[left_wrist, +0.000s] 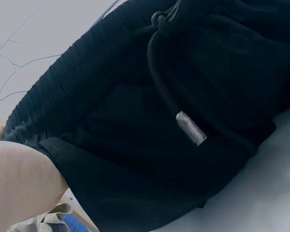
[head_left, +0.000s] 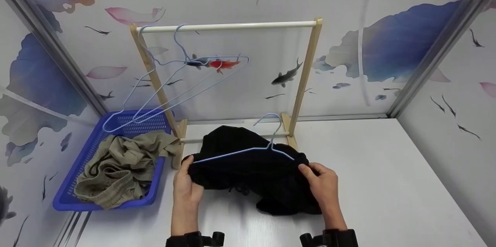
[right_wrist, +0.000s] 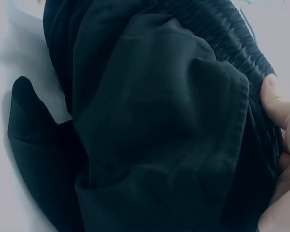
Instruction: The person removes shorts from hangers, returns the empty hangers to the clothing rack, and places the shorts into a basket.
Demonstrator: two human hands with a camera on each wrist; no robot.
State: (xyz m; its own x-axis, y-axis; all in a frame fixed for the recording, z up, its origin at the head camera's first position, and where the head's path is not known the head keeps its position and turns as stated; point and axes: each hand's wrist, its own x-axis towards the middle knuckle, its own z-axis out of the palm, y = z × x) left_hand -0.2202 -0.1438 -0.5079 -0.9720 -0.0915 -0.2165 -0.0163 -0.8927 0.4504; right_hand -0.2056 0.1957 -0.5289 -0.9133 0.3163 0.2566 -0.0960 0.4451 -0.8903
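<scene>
A black garment (head_left: 252,173) with a ribbed waistband and a drawstring (left_wrist: 183,121) lies bunched on the white table (head_left: 387,185) in front of the rack. A light blue wire hanger (head_left: 252,148) rests on top of it. My left hand (head_left: 186,185) grips the garment's left edge, beside the hanger's left tip. My right hand (head_left: 323,183) pinches the right edge of the waistband (right_wrist: 246,43); its thumb (right_wrist: 273,99) shows in the right wrist view. The left wrist view shows the waistband (left_wrist: 63,92) and the metal-tipped cord.
A wooden rack (head_left: 306,72) with a white bar stands behind the garment, with two blue wire hangers (head_left: 174,80) hooked at its left end. A blue basket (head_left: 73,185) at left holds an olive garment (head_left: 124,169). Patterned walls enclose the table.
</scene>
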